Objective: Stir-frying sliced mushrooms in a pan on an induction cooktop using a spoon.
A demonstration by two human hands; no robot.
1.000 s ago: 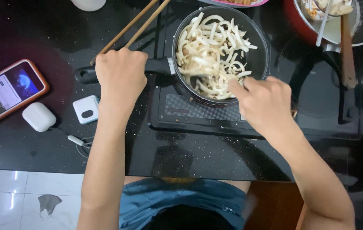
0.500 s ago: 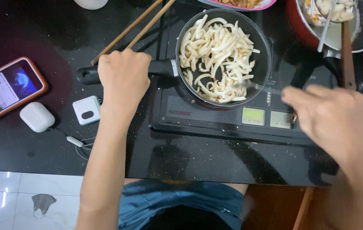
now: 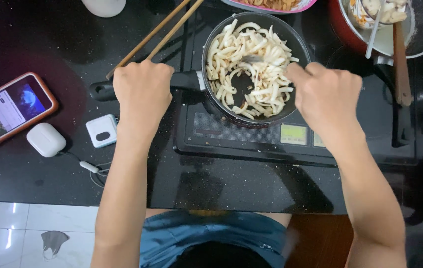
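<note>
Stirring pale noodles (image 3: 251,64) in a dark pan (image 3: 298,47) on a black speckled desk (image 3: 48,188).

Left hand (image 3: 143,89) is closed around the pan's black handle (image 3: 103,91); right hand (image 3: 326,94) is closed on a thin utensil (image 3: 253,58), blurred and too faint to name, its tip among the noodles. The pan sits on a flat black cooktop (image 3: 251,139) with a small lit panel. Wooden chopsticks (image 3: 154,37) lie slanted beyond the left hand. A phone (image 3: 8,111) in an orange case, a white earbud case (image 3: 46,139) and a small white charger (image 3: 102,130) lie at left. White floor tiles (image 3: 33,233) show below the desk edge. Dishes along the top edge are cut off.
</note>
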